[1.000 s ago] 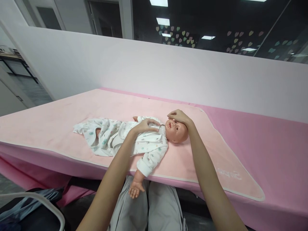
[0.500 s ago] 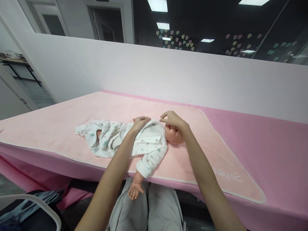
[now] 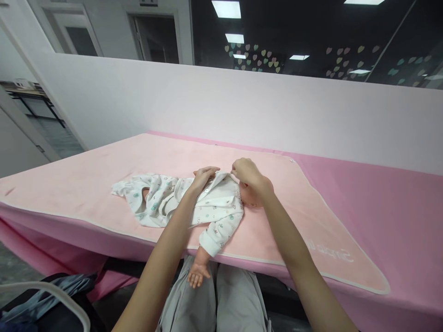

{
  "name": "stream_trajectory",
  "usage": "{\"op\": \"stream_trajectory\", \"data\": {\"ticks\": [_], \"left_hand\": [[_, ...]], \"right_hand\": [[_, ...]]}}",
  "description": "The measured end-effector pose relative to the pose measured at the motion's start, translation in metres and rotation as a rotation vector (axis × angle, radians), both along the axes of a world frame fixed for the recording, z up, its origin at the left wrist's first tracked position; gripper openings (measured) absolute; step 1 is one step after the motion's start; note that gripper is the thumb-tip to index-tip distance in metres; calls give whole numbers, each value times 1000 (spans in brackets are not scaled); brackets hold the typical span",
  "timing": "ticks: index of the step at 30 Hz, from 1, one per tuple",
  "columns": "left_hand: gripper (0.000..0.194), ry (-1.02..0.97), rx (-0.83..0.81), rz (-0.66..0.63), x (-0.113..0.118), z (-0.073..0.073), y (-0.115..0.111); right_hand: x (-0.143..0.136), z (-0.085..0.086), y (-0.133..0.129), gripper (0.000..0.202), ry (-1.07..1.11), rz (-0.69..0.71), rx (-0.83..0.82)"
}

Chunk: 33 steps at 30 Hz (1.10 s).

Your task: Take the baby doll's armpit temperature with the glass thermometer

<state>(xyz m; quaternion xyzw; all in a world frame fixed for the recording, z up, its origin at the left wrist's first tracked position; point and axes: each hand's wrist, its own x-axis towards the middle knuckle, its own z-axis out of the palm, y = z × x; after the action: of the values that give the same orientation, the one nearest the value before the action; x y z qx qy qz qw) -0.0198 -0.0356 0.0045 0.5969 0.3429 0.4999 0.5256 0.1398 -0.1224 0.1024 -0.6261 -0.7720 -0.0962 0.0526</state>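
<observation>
A baby doll lies on its back across the pink mat, its head (image 3: 249, 196) to the right, partly hidden behind my right wrist. It wears a white printed baby romper (image 3: 218, 203), unfastened down the front. My left hand (image 3: 206, 176) rests at the far side of the chest, fingers together on the romper's far edge by the doll's far arm. Curled in a pinch, my right hand (image 3: 246, 170) is at the far shoulder by the collar; its fingertips are partly hidden. The doll's near arm (image 3: 200, 267) is sleeved and hangs over the table edge.
The light pink mat (image 3: 166, 152) covers much of a table with a darker pink cloth (image 3: 387, 203). A white partition wall (image 3: 242, 110) rises behind it. At lower left stands a curved white frame (image 3: 51, 288) with dark cloth beside it. My legs are under the near edge.
My right hand has closed from a looser pinch with raised fingers and turned over at the far shoulder. My left hand stays nearly in place. The view has shifted slightly.
</observation>
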Motion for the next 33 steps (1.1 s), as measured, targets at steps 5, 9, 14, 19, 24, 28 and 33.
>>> {"op": "stream_trajectory", "data": {"ticks": [5, 9, 14, 19, 24, 28, 33], "left_hand": [[33, -8, 40, -284, 0, 4, -8], [30, -205, 14, -214, 0, 3, -6], [22, -717, -132, -203, -5, 5, -8], [16, -782, -155, -191, -7, 9, -12], [15, -866, -193, -183, -8, 14, -15], [14, -874, -233, -80, -9, 18, -16], [9, -861, -228, -90, -9, 15, -12]], "right_hand": [[38, 31, -20, 23, 441, 29, 295], [47, 38, -26, 22, 777, 203, 413], [30, 31, -21, 19, 891, 282, 341], [13, 25, -22, 15, 855, 300, 192], [12, 24, -20, 14, 928, 327, 228], [17, 24, -17, 17, 998, 306, 269], [18, 24, -17, 16, 1014, 337, 220]]}}
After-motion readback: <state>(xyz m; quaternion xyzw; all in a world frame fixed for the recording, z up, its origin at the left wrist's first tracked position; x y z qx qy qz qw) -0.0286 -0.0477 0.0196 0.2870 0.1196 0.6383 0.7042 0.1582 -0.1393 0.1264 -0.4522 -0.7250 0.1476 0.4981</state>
